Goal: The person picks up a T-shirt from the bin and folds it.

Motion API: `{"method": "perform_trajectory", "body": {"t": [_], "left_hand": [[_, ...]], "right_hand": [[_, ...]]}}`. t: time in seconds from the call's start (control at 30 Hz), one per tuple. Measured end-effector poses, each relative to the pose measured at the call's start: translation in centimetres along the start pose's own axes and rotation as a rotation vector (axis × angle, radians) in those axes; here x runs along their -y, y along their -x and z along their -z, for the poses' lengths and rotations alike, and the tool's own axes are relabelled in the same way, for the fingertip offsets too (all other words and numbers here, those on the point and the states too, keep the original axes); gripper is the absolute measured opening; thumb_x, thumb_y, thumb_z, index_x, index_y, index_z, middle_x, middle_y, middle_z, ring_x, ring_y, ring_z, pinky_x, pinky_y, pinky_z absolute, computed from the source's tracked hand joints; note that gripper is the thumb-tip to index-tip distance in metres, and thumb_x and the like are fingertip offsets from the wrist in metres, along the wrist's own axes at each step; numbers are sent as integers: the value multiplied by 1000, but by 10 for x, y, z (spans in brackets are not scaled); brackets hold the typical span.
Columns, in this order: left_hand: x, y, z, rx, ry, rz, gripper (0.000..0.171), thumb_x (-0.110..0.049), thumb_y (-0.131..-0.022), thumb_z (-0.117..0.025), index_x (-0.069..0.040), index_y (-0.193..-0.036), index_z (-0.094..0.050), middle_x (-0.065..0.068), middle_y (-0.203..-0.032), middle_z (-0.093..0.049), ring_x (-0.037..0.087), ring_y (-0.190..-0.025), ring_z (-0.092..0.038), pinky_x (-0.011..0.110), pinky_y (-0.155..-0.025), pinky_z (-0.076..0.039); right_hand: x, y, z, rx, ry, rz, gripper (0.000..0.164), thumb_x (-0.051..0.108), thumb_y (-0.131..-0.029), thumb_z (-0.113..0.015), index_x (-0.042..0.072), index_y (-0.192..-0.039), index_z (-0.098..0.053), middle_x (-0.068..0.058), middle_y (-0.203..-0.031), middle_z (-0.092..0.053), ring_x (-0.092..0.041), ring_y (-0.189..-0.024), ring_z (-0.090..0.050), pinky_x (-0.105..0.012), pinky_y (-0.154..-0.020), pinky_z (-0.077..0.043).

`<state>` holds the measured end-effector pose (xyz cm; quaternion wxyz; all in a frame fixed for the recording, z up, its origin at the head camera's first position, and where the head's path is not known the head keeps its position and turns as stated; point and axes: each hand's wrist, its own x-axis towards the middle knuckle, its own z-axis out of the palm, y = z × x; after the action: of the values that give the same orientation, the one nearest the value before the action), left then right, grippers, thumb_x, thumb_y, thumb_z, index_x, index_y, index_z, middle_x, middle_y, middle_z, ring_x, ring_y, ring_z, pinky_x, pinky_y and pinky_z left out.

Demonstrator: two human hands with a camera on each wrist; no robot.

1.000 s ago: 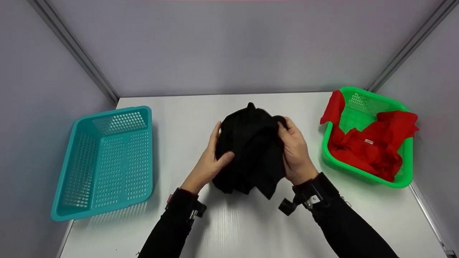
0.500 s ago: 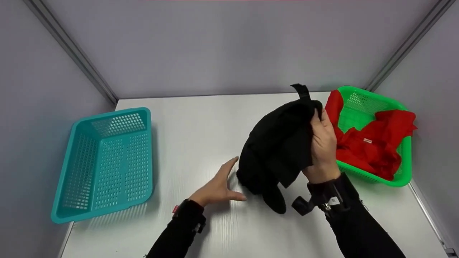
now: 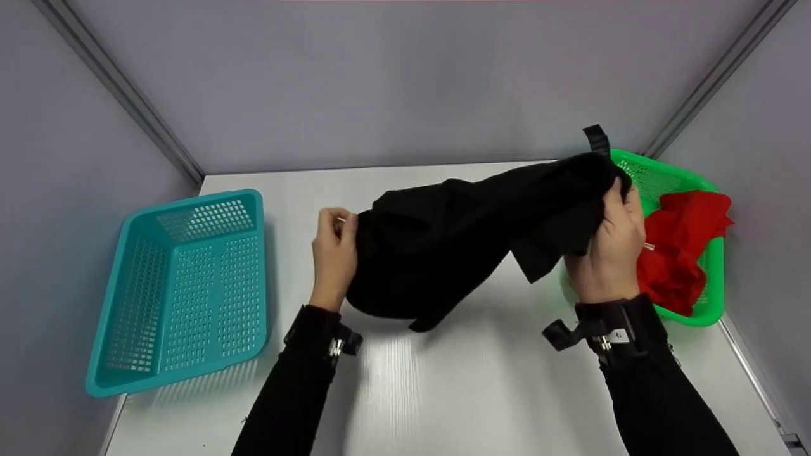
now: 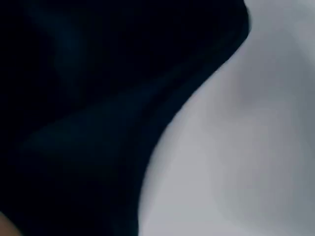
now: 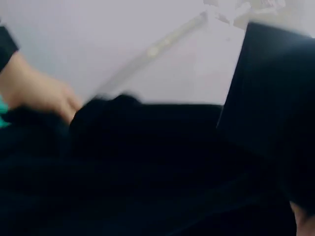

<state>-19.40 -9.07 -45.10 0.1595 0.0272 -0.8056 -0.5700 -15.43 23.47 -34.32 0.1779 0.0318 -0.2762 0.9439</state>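
A piece of black cloth (image 3: 437, 247), perhaps a garment, is stretched sideways above the white table in the head view. My left hand (image 3: 332, 256) pinches its left end between thumb and fingers. At the upper right end, my right hand (image 3: 611, 247) grips a bunched edge, from which a short strap (image 3: 597, 139) sticks up. A squared flap hangs down near that hand. Dark fabric (image 4: 88, 98) fills much of the left wrist view. In the right wrist view the cloth (image 5: 147, 167) spans the lower part, with the left hand (image 5: 39, 88) at its far end.
A teal perforated basket (image 3: 258, 272) stands on the table (image 3: 405, 392) at the left. On the right, partly behind the right hand and cloth, is a green basket (image 3: 715, 278) with a red garment (image 3: 675, 253) in it. Grey panels enclose the back and sides.
The black cloth went from a bundle between both hands to a stretched length. My right hand moved right with its edge; my left hand let go, then took hold of the left end.
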Motion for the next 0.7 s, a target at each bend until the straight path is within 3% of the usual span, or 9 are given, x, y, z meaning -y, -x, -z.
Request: {"method": "perform_trajectory", "body": {"t": [0.07,0.1,0.2,0.27,0.37,0.43,0.53,0.63,0.7], "left_hand": [[-3,-11,4,-15,-126,-33,27,-17,-108,-52,-6,-133,-52,16,-117,-55,32,-112,-50,42,-95,-41],[-3,-13,5,-6,-191,-40,33,-17,-108,-52,-8,-139,-50,17,-126,-51,34,-122,-46,45,-102,-38],[7,-4,-1,82,-365,-63,44,-18,-106,-53,-12,-149,-47,17,-145,-39,38,-142,-28,53,-114,-29],[18,12,-9,188,-437,-104,39,-18,-105,-56,-12,-144,-53,17,-144,-43,40,-140,-34,56,-112,-33],[37,41,-22,410,-549,-232,31,-19,-102,-62,-12,-132,-62,13,-134,-53,39,-130,-46,55,-106,-41],[50,61,-32,563,-612,-338,33,-26,-100,-66,-13,-130,-64,11,-132,-56,36,-127,-49,53,-107,-42],[65,91,-47,742,-705,-451,59,-44,-94,-71,-18,-144,-56,8,-140,-55,33,-134,-47,51,-112,-39],[74,114,-61,775,-809,-517,76,-56,-89,-72,-25,-153,-47,6,-144,-52,31,-136,-46,51,-112,-39],[77,123,-67,728,-879,-580,63,-50,-91,-72,-27,-147,-53,5,-136,-56,30,-127,-51,50,-105,-43]], "right_hand": [[1,-11,15,-108,72,-13,22,15,-107,-52,0,-121,-47,-15,-114,-61,-26,-95,-67,-33,-77,-59],[2,-15,25,-171,164,-30,22,15,-107,-53,4,-124,-44,-11,-121,-57,-22,-100,-65,-30,-80,-58],[2,-23,55,-314,616,-106,45,14,-105,-54,19,-144,-31,2,-147,-34,-12,-125,-48,-24,-98,-46],[-1,-22,75,-323,980,-142,61,15,-103,-53,26,-153,-21,5,-156,-21,-11,-137,-33,-24,-109,-36],[-12,-14,101,-149,1378,-55,62,7,-99,-52,14,-156,-29,-4,-160,-25,-18,-144,-27,-33,-116,-29],[-24,-7,116,72,1569,1,55,2,-98,-54,5,-151,-39,-14,-157,-34,-27,-146,-30,-43,-120,-28],[-43,5,137,416,1813,25,54,-1,-96,-61,0,-148,-46,-23,-155,-38,-43,-148,-28,-59,-119,-26],[-59,15,161,624,2014,-57,68,6,-95,-67,6,-156,-37,-22,-161,-33,-54,-150,-18,-70,-117,-20],[-65,21,178,657,2112,-121,76,11,-96,-69,12,-161,-29,-20,-163,-31,-56,-149,-18,-74,-115,-17]]}}
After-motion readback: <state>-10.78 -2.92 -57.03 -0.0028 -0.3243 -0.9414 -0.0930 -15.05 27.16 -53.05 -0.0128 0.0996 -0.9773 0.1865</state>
